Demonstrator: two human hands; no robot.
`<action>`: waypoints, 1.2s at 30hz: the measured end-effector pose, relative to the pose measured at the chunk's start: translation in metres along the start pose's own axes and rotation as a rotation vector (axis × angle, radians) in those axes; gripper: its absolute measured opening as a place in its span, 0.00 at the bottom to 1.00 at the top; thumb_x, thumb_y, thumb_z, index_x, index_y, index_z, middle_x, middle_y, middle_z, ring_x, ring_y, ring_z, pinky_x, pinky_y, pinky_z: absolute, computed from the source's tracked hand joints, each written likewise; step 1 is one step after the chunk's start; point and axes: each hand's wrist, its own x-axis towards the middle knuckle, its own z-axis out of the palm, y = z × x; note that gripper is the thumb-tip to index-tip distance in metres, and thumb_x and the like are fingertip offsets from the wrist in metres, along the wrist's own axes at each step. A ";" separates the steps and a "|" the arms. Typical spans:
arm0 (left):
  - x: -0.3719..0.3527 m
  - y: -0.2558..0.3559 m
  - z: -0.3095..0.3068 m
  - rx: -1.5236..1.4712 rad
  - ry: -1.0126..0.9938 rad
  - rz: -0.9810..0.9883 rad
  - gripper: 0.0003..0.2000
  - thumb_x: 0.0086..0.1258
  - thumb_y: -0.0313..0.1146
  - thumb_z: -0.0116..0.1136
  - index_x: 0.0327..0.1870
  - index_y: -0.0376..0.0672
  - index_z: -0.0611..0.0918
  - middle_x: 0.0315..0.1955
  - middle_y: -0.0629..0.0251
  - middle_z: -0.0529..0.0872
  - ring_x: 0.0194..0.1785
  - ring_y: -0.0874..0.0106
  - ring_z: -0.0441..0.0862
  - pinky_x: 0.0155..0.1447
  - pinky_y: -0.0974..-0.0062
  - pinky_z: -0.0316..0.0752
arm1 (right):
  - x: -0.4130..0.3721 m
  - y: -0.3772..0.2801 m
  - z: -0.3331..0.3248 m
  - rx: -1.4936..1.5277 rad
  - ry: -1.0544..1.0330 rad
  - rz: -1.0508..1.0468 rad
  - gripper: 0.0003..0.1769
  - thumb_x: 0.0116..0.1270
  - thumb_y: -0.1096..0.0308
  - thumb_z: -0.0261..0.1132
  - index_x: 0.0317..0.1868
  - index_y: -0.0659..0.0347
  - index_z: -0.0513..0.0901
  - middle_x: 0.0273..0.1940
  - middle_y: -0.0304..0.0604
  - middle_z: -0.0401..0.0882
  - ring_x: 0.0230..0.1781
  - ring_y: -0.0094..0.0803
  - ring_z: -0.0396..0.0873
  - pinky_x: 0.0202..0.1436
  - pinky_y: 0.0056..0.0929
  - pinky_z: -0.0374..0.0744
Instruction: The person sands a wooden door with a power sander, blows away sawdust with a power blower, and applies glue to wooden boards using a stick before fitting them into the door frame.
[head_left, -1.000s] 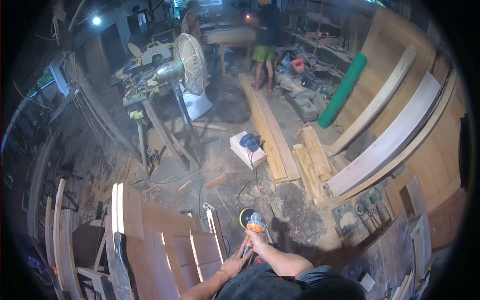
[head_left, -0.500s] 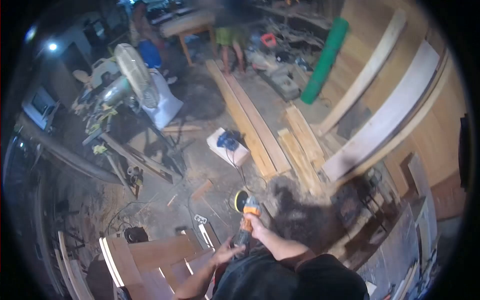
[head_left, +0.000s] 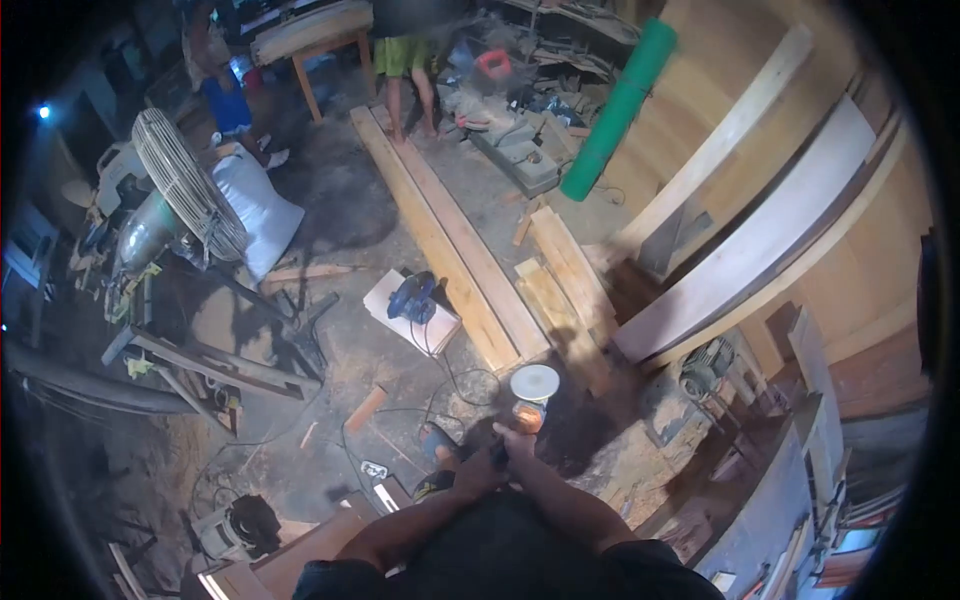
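An orange and dark angle grinder (head_left: 527, 416) with a round pale disc (head_left: 535, 382) is held out in front of my body, the disc's flat face towards me. My right hand (head_left: 517, 444) is closed around the tool just behind its orange head. Closer to my body, my left hand (head_left: 481, 473) is wrapped on the rear of the grinder's body; its fingers are in shadow. Past the disc, long wooden planks (head_left: 455, 255) lie on the floor. Left of them a blue power tool (head_left: 411, 297) rests on a pale board (head_left: 440, 331).
A big fan (head_left: 187, 185) and a white sack (head_left: 255, 212) stand at left. Shorter planks (head_left: 570, 265) and a green roll (head_left: 620, 110) are on the right, near leaning boards (head_left: 760, 225). Cables (head_left: 455, 375) cross the floor. Two people stand at the back.
The grinder has swung up and right, its disc turning from edge-on to face me. Both hands moved with it, still gripping. My view has shifted, and my foot now shows below.
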 end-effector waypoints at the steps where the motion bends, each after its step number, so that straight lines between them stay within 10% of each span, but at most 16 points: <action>1: 0.001 0.024 -0.022 -0.056 -0.017 -0.073 0.31 0.66 0.53 0.63 0.65 0.41 0.76 0.53 0.44 0.86 0.59 0.48 0.84 0.64 0.52 0.75 | -0.008 -0.018 0.001 -0.046 0.154 0.029 0.35 0.55 0.61 0.81 0.58 0.68 0.75 0.47 0.50 0.82 0.41 0.36 0.85 0.39 0.40 0.85; 8: 0.087 -0.027 -0.001 -0.289 0.076 0.244 0.28 0.70 0.50 0.63 0.65 0.41 0.79 0.51 0.45 0.88 0.58 0.49 0.85 0.64 0.55 0.77 | 0.024 -0.087 0.009 0.139 -0.127 0.146 0.34 0.56 0.68 0.78 0.62 0.64 0.72 0.46 0.51 0.80 0.36 0.39 0.85 0.32 0.42 0.85; 14: 0.151 -0.120 -0.031 -0.419 -0.465 0.080 0.27 0.68 0.51 0.68 0.61 0.40 0.83 0.59 0.48 0.84 0.62 0.61 0.83 0.63 0.60 0.76 | 0.139 -0.108 0.015 -0.133 -0.289 0.115 0.21 0.58 0.75 0.72 0.52 0.59 0.79 0.36 0.43 0.82 0.31 0.36 0.83 0.27 0.38 0.81; 16: 0.138 -0.120 -0.073 -0.406 0.054 -0.104 0.18 0.65 0.47 0.71 0.39 0.37 0.90 0.29 0.57 0.90 0.34 0.67 0.88 0.41 0.64 0.82 | 0.204 -0.112 0.029 -0.301 -0.352 0.062 0.17 0.59 0.77 0.68 0.49 0.58 0.81 0.34 0.40 0.82 0.30 0.36 0.82 0.28 0.37 0.81; 19: 0.165 -0.186 -0.060 -0.567 0.173 -0.586 0.20 0.68 0.50 0.67 0.34 0.38 0.89 0.26 0.57 0.88 0.30 0.69 0.86 0.39 0.66 0.80 | 0.341 -0.078 0.067 -0.464 -0.491 -0.327 0.12 0.61 0.72 0.69 0.46 0.57 0.84 0.35 0.42 0.83 0.30 0.41 0.83 0.32 0.40 0.82; 22: 0.219 -0.212 -0.062 -0.531 0.351 -0.721 0.18 0.70 0.47 0.63 0.37 0.37 0.88 0.28 0.56 0.89 0.32 0.66 0.87 0.42 0.65 0.81 | 0.526 -0.007 0.113 -1.616 -0.495 -1.422 0.18 0.61 0.61 0.72 0.48 0.59 0.85 0.36 0.48 0.85 0.33 0.50 0.85 0.37 0.46 0.84; 25: 0.297 -0.277 -0.019 -0.449 0.514 -0.621 0.17 0.72 0.46 0.60 0.39 0.37 0.87 0.31 0.55 0.89 0.36 0.65 0.89 0.43 0.64 0.80 | 0.528 -0.082 0.184 -1.261 -0.457 -0.729 0.32 0.61 0.60 0.70 0.64 0.62 0.77 0.47 0.57 0.86 0.45 0.63 0.84 0.48 0.55 0.84; 26: 0.333 -0.288 -0.021 -0.433 0.619 -0.496 0.17 0.76 0.45 0.56 0.41 0.38 0.86 0.32 0.56 0.88 0.38 0.64 0.88 0.44 0.64 0.80 | 0.514 -0.134 0.210 -1.229 -0.665 -0.682 0.38 0.58 0.60 0.71 0.70 0.57 0.72 0.54 0.57 0.85 0.53 0.64 0.83 0.57 0.51 0.84; 31: 0.540 -0.266 -0.135 0.050 0.733 -0.227 0.23 0.79 0.35 0.57 0.66 0.26 0.71 0.48 0.42 0.84 0.55 0.45 0.84 0.63 0.55 0.78 | 0.612 -0.063 0.297 -0.862 -0.380 -0.579 0.35 0.47 0.64 0.75 0.59 0.63 0.79 0.50 0.60 0.83 0.52 0.58 0.82 0.57 0.50 0.82; 36: 0.666 -0.334 -0.165 0.176 0.593 -0.133 0.31 0.70 0.47 0.66 0.69 0.37 0.75 0.48 0.42 0.87 0.48 0.52 0.87 0.52 0.58 0.80 | 0.648 -0.025 0.329 -0.852 -0.273 -0.693 0.35 0.49 0.63 0.76 0.59 0.58 0.76 0.53 0.58 0.79 0.53 0.58 0.80 0.59 0.53 0.80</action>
